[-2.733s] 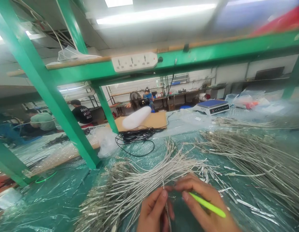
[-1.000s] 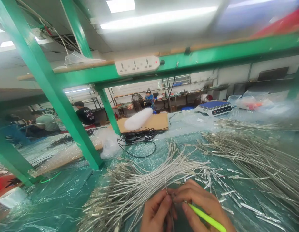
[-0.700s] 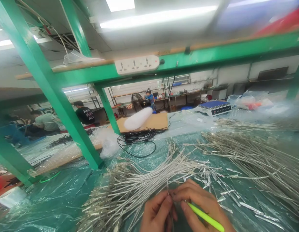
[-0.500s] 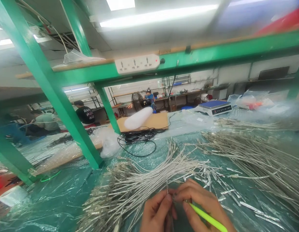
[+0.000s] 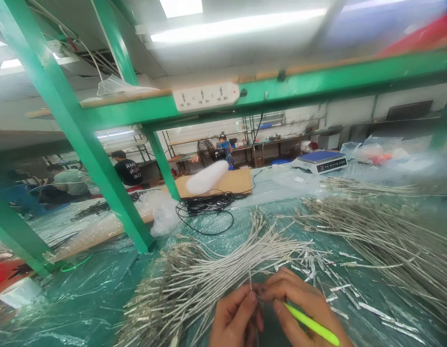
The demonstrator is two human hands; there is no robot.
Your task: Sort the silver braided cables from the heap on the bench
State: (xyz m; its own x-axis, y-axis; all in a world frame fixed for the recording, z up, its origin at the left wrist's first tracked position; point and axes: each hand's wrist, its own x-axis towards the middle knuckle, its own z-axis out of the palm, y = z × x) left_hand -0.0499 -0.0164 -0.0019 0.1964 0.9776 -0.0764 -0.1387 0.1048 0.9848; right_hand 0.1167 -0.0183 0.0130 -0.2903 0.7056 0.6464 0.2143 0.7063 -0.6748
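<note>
At the bottom centre my left hand (image 5: 235, 318) pinches a thin silver cable (image 5: 250, 280) that stands up between thumb and forefinger. Touching it from the right, my right hand (image 5: 299, 308) is closed on a lime-green pen-like tool (image 5: 312, 325), and its fingertips meet the same cable end. A fanned pile of silver cables (image 5: 216, 270) lies just beyond my hands on green plastic sheeting (image 5: 82, 299). Short loose metal pieces (image 5: 339, 289) are scattered to the right of my hands.
A second, larger pile of cables (image 5: 382, 231) covers the right side. Green frame posts (image 5: 86, 144) rise on the left, with a power strip (image 5: 206, 96) on the crossbeam. Black coiled cord (image 5: 205, 205), a cardboard sheet (image 5: 230, 182) and a scale (image 5: 319, 161) sit farther back. People work in the background.
Almost nothing moved; both hands stay pinched together on the cable end, shifting only slightly, and the head view lifted a little compared with 2.7 s ago.
</note>
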